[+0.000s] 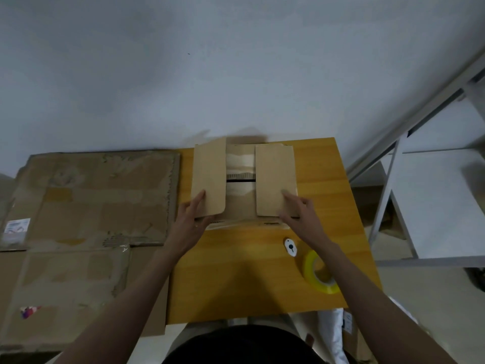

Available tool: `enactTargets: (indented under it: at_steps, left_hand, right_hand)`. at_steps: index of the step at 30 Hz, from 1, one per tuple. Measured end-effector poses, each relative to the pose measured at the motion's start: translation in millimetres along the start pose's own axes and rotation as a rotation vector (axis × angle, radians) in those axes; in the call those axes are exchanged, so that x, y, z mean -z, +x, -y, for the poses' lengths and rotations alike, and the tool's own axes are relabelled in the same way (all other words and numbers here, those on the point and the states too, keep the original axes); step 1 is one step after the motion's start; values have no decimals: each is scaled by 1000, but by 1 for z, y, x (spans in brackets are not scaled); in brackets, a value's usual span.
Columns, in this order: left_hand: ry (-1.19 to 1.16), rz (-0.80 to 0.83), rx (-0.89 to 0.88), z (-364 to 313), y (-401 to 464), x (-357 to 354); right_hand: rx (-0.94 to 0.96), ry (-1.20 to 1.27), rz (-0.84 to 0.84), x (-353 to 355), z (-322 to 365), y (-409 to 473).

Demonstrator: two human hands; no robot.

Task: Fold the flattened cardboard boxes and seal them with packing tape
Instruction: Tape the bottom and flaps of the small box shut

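A small cardboard box (244, 203) lies at the back of the yellow wooden table (236, 271). Its two side flaps are folded inward, the left flap (210, 179) and the right flap (274, 177), with a gap between them showing old tape. My left hand (193, 219) holds the near left corner of the box, thumb on top of the left flap. My right hand (296, 214) rests on the near end of the right flap with a finger pointing along it. A yellowish roll of packing tape (319, 273) stands on the table under my right forearm.
A small white cutter (290, 247) lies beside the tape roll. Large flattened cardboard sheets (86, 211) cover the floor left of the table. A grey metal shelf frame (409, 179) stands to the right, the wall is right behind the table.
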State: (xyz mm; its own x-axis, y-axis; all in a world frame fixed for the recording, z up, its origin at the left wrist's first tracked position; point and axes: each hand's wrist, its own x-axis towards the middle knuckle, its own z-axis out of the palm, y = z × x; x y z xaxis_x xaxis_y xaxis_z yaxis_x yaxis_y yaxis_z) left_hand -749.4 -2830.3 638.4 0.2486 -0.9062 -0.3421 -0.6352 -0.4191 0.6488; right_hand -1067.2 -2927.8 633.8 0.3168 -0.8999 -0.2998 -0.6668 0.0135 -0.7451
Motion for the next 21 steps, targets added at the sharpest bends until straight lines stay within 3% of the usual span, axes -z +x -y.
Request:
enactTargets:
  at_steps: [5, 10, 14, 18, 21]
  left_hand:
    - [10, -80, -32, 0, 0, 0]
    - [-79, -284, -99, -17, -5, 12]
    - [129, -351, -363, -42, 3, 23]
    - [459, -310, -617, -59, 19, 38]
    - [712, -169, -607, -69, 29, 49]
  right_hand:
    - [-1, -79, -32, -1, 14, 5]
    - [-4, -325, -72, -9, 27, 13]
    - [83, -516, -123, -11, 32, 14]
    - [269, -613, -75, -12, 47, 16]
    - [388, -658, -104, -9, 64, 18]
